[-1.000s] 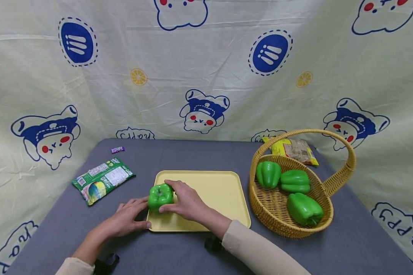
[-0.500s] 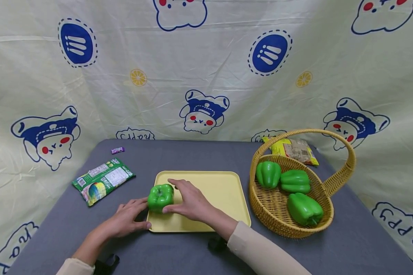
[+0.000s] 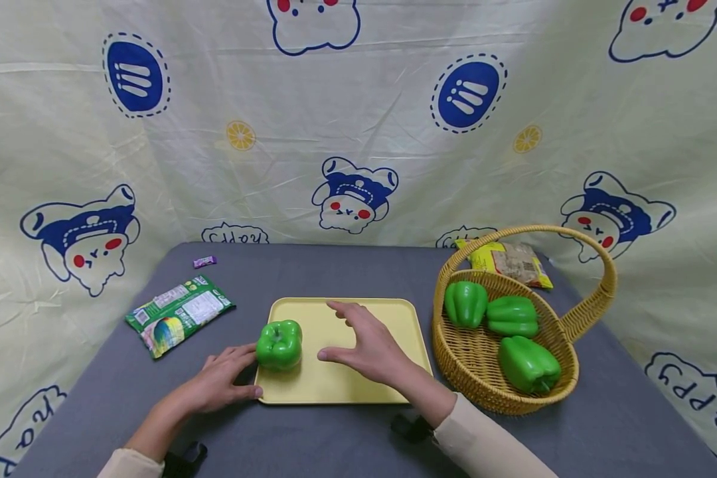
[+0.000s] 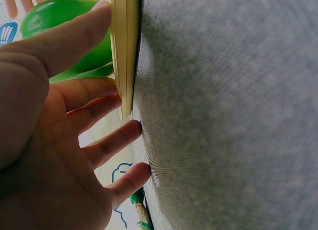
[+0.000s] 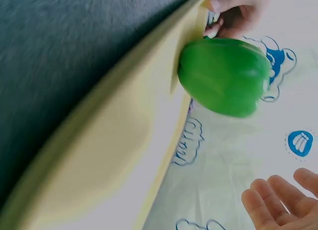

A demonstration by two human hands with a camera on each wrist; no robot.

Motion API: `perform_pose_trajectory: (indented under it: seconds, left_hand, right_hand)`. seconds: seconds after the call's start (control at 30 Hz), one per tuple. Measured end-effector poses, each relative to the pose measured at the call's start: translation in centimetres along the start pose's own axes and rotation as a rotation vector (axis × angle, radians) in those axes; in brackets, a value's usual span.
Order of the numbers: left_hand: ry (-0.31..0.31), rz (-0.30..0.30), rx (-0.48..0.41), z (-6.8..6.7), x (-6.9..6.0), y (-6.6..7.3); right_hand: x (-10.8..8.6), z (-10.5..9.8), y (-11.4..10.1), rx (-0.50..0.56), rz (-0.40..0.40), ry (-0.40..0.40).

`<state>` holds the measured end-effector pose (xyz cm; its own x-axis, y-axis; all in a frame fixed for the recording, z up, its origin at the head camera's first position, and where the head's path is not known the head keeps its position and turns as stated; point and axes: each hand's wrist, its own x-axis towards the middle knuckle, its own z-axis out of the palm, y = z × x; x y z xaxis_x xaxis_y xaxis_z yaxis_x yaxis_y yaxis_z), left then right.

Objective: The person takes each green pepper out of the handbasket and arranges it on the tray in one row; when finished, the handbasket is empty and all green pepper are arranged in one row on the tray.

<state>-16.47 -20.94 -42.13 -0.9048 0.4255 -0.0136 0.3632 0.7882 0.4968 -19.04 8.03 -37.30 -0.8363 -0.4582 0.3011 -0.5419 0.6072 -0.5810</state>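
A green bell pepper (image 3: 279, 345) stands at the left end of a yellow tray (image 3: 358, 392), stem side up. At the tray's left edge rests my left hand (image 3: 218, 382); in the left wrist view its thumb and some fingertips (image 4: 112, 98) touch the rim, while other fingers reach the cloth. My right hand (image 3: 370, 345) hovers over the middle of the tray, holding nothing, with thumb and fingers spread apart. A gap separates it from the pepper. In the right wrist view the pepper (image 5: 223, 76) appears beyond the tray surface, near my left hand (image 5: 241, 11).
To the right, a wicker basket (image 3: 472, 385) with a tall handle holds three green bell peppers (image 3: 528, 365). Behind it lies a yellow snack bag (image 3: 514, 262). A green packet (image 3: 180, 312) and a small purple wrapped item (image 3: 204, 261) lie on the left of the grey-clothed table (image 3: 334, 272).
My right hand has let go of the bell pepper and moved to the right, away from it. The left hand and the pepper have stayed in place.
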Motion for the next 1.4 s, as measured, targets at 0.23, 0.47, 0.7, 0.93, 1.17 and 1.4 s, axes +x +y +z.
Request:
perform_pose_trajectory:
  seconds: [0.23, 0.47, 0.7, 0.93, 1.17, 1.4]
  left_hand:
    - [-0.002, -0.011, -0.007, 0.0, 0.1, 0.0]
    - [-0.008, -0.007, -0.003, 0.0, 0.1, 0.0]
    - [0.002, -0.002, -0.004, 0.0, 0.1, 0.0]
    - [-0.010, -0.010, -0.008, 0.0, 0.2, -0.1]
    - [-0.016, -0.017, -0.004, -0.1, 0.2, 0.0]
    - [-0.013, -0.012, 0.002, 0.0, 0.1, -0.1]
  right_hand:
    - [-1.1, -2.9, 0.9, -0.040, 0.011, 0.053]
    - [-3.0, -5.8, 2.1, -0.126, -0.021, 0.111]
    - [-5.1, -8.5, 3.4, -0.159, 0.028, 0.116]
    - [-7.1, -10.7, 5.1, -0.202, 0.031, 0.134]
    - [-9.3, -12.2, 6.9, -0.228, 0.085, 0.136]
    - [-10.9, -13.4, 8.4, -0.260, 0.132, 0.133]
